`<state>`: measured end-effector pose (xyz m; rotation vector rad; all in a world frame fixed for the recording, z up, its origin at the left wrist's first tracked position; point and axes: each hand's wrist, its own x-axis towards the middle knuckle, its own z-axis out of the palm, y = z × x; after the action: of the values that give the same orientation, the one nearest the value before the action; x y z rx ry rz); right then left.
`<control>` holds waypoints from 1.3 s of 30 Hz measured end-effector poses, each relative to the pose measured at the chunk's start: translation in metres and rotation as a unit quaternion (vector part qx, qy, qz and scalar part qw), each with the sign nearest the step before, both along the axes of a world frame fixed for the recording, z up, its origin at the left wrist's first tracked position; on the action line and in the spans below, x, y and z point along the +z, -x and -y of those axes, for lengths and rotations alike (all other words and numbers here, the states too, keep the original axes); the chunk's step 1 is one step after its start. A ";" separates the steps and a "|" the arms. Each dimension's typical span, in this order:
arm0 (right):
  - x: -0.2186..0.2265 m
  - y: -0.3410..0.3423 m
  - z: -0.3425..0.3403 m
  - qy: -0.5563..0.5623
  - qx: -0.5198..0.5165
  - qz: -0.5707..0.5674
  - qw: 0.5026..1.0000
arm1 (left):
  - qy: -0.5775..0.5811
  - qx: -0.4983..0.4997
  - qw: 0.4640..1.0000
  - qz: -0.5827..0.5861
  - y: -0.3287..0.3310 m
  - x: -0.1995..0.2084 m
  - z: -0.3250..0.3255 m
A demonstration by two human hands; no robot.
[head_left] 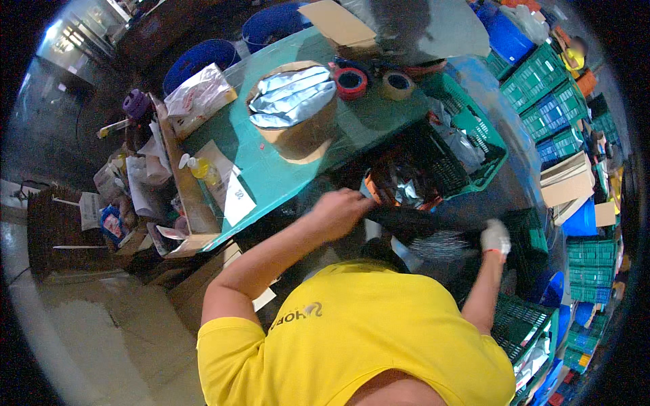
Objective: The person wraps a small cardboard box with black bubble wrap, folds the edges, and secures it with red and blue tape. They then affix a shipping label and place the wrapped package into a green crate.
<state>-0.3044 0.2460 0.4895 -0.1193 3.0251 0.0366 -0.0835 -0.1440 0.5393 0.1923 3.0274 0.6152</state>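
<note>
My left hand (pixel 344 211), bare, is closed with its fingertips on the edge of a dark, thin sheet (pixel 409 224) that looks like black plastic. The sheet stretches to the right, towards my right hand (pixel 495 238), which wears a white glove and is slightly blurred; its fingers look closed at the sheet's far end. Below the sheet lies a shiny, silvery patch (pixel 443 245) that I cannot make out. Just beyond my left hand, an orange and silver bundle (pixel 406 189) of packets sits in a dark container.
On the green table (pixel 277 186) stand a round brown container of folded foil packets (pixel 291 98), red tape (pixel 351 82), beige tape (pixel 397 85) and a yellow pump bottle (pixel 203 169). A green crate (pixel 497 152) adjoins it; another crate (pixel 518 328) stands beside my right forearm. Stacked crates (pixel 538 81) line the right.
</note>
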 end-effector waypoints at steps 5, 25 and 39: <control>0.204 0.066 0.048 0.526 -0.057 -0.290 0.798 | -0.074 -0.037 0.994 -0.075 0.019 0.010 -0.021; 0.203 0.123 0.841 0.269 0.791 -0.121 0.536 | -0.239 0.537 0.780 -0.216 0.047 0.049 0.405; -0.081 0.104 0.768 -0.061 0.651 0.137 0.744 | 0.278 0.632 0.723 -0.030 0.026 -0.065 0.446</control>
<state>-0.4083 -0.5219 0.4084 -1.9193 2.0083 0.2867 -0.1091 -0.5899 0.4747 -1.9551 2.7328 -0.3941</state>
